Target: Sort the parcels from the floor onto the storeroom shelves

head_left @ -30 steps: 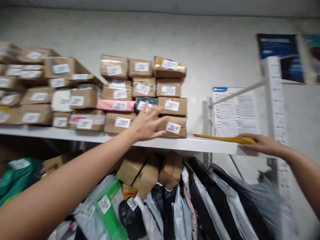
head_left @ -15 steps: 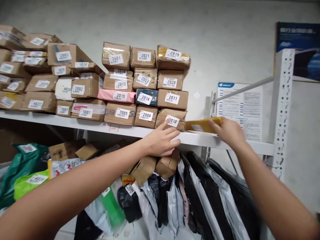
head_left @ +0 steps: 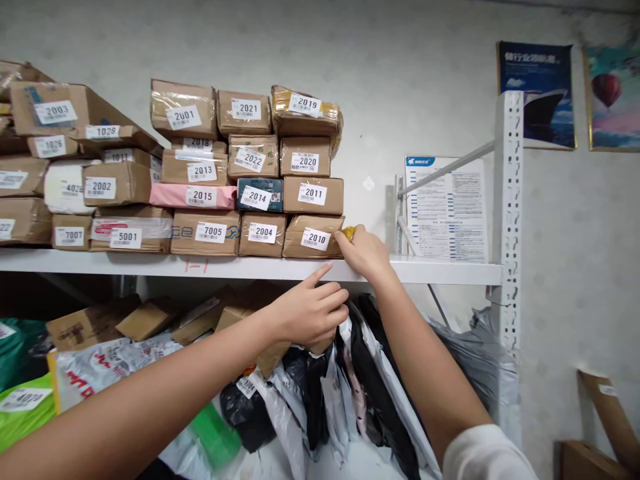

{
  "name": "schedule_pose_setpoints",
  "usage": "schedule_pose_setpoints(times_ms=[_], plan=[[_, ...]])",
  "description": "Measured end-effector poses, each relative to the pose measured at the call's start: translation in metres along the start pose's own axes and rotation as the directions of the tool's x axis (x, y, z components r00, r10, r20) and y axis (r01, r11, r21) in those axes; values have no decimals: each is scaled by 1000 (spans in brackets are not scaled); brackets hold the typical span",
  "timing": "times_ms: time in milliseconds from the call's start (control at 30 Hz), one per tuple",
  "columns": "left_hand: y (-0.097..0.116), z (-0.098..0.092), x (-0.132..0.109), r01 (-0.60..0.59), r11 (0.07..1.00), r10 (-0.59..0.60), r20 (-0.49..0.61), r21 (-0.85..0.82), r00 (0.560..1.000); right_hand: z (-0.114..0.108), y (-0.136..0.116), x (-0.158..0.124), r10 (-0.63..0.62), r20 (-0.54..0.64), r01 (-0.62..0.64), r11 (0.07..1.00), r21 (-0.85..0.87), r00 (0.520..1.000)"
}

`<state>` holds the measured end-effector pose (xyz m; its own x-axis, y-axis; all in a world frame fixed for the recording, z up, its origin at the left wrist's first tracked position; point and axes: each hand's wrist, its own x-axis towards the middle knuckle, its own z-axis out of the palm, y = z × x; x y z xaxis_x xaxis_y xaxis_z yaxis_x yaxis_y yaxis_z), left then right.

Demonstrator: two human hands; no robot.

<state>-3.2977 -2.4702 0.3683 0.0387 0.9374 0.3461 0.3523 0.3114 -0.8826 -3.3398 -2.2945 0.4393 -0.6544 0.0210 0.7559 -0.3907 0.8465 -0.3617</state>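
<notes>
My right hand (head_left: pixel 365 255) is closed at the right end of the parcel stack, beside the box labelled 2010 (head_left: pixel 303 240). A small bit of a yellow flat packet (head_left: pixel 349 232) shows above its fingers; the hand and box hide the remainder. My left hand (head_left: pixel 313 305) holds nothing, its fingers loosely spread. Its index fingertip lies over the front edge of the white shelf (head_left: pixel 265 267), just under that box; contact with the edge is hard to tell. Boxes labelled 2011 (head_left: pixel 295 195), 2020 (head_left: pixel 287 157) and 2019 (head_left: pixel 283 120) are piled above 2010.
More labelled cartons line the shelf leftward, among them box 7005 (head_left: pixel 187 233) and a pink parcel (head_left: pixel 173 195). Below hang or lie several bagged parcels, including black bags (head_left: pixel 370 380). A perforated metal post (head_left: pixel 510 200) stands at right, near a printed notice (head_left: pixel 447 207).
My right hand has moved left with the yellow packet, now up against box 2010 and mostly out of sight. My left hand has dropped off that box's label. The view has shifted right.
</notes>
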Motion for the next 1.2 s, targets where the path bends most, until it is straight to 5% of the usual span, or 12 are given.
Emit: schedule_pose_setpoints(times_ms=[367, 1200], plan=[[20, 12, -1, -70, 997, 69, -40, -33, 997, 35, 32, -17, -210, -216, 257, 941, 219, 954], [22, -19, -71, -55, 998, 54, -19, -40, 998, 62, 25, -20, -121, -460, 247, 943, 223, 880]])
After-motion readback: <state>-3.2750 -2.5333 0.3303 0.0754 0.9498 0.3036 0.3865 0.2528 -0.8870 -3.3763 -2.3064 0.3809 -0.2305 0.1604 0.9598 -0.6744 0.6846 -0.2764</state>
